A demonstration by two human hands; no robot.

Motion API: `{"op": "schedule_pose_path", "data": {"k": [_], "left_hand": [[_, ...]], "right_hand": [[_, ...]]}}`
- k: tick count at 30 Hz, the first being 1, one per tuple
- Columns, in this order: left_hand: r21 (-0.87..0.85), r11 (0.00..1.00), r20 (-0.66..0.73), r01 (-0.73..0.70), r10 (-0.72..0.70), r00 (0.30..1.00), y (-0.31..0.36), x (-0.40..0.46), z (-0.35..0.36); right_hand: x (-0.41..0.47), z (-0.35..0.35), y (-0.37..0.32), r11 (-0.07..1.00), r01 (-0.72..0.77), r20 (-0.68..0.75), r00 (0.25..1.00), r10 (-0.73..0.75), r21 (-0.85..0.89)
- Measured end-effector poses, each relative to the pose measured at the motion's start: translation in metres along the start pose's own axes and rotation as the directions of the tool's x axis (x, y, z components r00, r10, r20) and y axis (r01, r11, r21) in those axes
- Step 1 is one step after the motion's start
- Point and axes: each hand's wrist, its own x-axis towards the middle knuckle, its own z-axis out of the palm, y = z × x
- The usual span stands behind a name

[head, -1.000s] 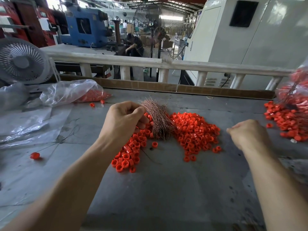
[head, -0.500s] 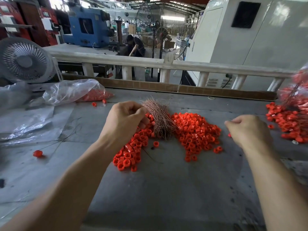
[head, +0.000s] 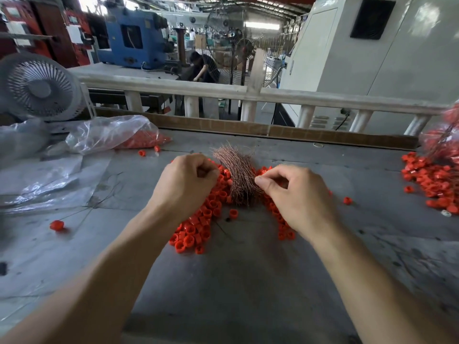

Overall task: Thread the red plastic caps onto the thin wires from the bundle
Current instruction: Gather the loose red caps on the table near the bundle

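A bundle of thin copper-coloured wires point(head: 238, 175) lies at the middle of the grey table point(head: 248, 281), on a heap of red plastic caps point(head: 196, 232). My left hand point(head: 185, 181) is curled into a loose fist against the bundle's left side; nothing shows inside it. My right hand point(head: 295, 192) is on the bundle's right side, where its thumb and forefinger pinch wires. This hand covers much of the heap's right half.
More red caps point(head: 432, 182) lie at the right edge under a clear bag point(head: 444, 142). A plastic bag with caps point(head: 111, 135) and a white fan point(head: 39, 88) are at the back left. A lone cap point(head: 56, 225) lies at the left. A cardboard strip point(head: 323, 135) lines the back edge.
My right hand has moved left from the table's right side to the bundle and taken hold of wires. My left hand has stayed beside the bundle.
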Motion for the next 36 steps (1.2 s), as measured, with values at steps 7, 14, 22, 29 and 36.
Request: {"op": "schedule_pose_path", "data": {"k": [7,14,22,29,36], "left_hand": [[-0.008,0.998,0.002,-0.062,0.062,0.998,0.009,-0.006,0.006],[-0.118,0.979,-0.005,-0.165,0.165,0.986,0.012,-0.008,0.007],[-0.190,0.921,0.046,-0.339,0.353,0.934,0.022,-0.017,0.014],[-0.218,0.917,-0.135,-0.334,0.311,0.941,0.025,-0.021,0.008],[-0.418,0.861,-0.099,-0.290,0.274,0.956,0.033,-0.025,0.012]], "right_hand": [[0.001,0.017,-0.008,0.984,-0.057,-0.068,0.997,0.046,-0.169],[-0.006,0.000,-0.022,0.964,0.146,-0.308,0.928,-0.211,-0.221],[-0.011,-0.009,-0.033,0.889,0.422,-0.382,0.803,-0.457,-0.177],[-0.016,-0.010,-0.041,0.814,0.559,-0.306,0.757,-0.578,-0.155],[-0.017,-0.005,-0.039,0.810,0.432,-0.178,0.902,-0.394,0.397]]}}
